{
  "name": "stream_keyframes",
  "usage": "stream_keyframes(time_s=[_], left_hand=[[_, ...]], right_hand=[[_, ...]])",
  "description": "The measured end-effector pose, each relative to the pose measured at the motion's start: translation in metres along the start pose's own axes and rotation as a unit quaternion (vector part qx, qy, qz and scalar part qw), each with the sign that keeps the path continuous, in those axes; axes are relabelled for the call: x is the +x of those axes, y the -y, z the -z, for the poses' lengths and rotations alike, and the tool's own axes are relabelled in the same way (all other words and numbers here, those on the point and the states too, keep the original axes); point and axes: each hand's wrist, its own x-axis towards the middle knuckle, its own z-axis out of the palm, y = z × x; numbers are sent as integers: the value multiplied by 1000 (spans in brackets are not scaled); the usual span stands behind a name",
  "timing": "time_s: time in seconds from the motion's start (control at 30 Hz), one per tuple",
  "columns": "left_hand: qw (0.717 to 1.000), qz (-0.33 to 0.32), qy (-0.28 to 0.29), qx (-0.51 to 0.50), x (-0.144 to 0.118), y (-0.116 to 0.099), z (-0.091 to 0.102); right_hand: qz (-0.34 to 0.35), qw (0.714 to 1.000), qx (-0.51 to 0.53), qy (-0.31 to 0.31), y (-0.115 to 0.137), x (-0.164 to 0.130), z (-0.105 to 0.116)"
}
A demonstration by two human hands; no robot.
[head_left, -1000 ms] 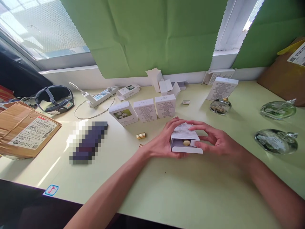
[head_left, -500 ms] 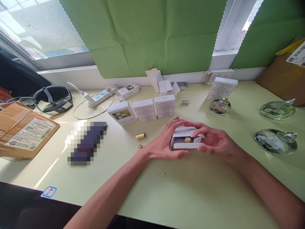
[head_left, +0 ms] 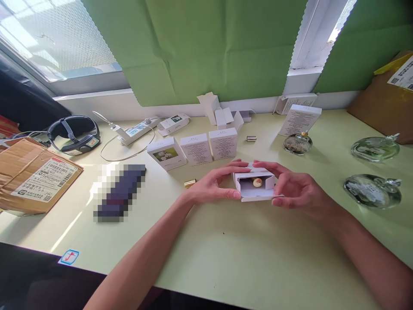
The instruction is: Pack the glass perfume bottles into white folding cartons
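A small white carton (head_left: 258, 198) lies on the table with its end facing me and its flaps folded out. A round gold-coloured knob (head_left: 257, 182) shows inside; the rest of what it belongs to is hidden in the carton. My left hand (head_left: 221, 183) grips the carton's left side, fingers over the top and thumb by the lower left corner. On the right, my right hand (head_left: 295, 189) has a forefinger on the top and the thumb at the flap by the lower right corner. A gold cylindrical cap (head_left: 190, 183) stands out just behind my left wrist.
Three white cartons (head_left: 195, 150) stand behind my hands, near a silver cap (head_left: 251, 138). Glass perfume bottles (head_left: 372, 191) lie at the right. Brown cardboard boxes (head_left: 38, 181) flank the table. A power strip (head_left: 138, 131) and head strap device (head_left: 75, 135) are left, beside a pixelated dark object (head_left: 121, 191).
The carton's front flap has swung lower and its opening shows wider, with the gold knob clearer. My left thumb has drawn back to the left, off the front of the carton.
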Motion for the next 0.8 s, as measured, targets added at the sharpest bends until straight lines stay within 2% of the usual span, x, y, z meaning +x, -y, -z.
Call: stream_keyframes(time_s=[0.17, 0.4, 0.53, 0.8], left_hand=[[1000, 2, -1, -22, 0, 0, 0], [999, 2, -1, -43, 1, -1, -2], [999, 3, -17, -45, 1, 0, -2], [999, -2, -38, 12, 2, -5, -10]], right_hand=[[-2, 1000, -17, -11, 2, 1, -1], [23, 999, -8, 29, 2, -1, 1], [40, 997, -40, 47, 3, -1, -2], [50, 999, -6, -1, 3, -1, -8]])
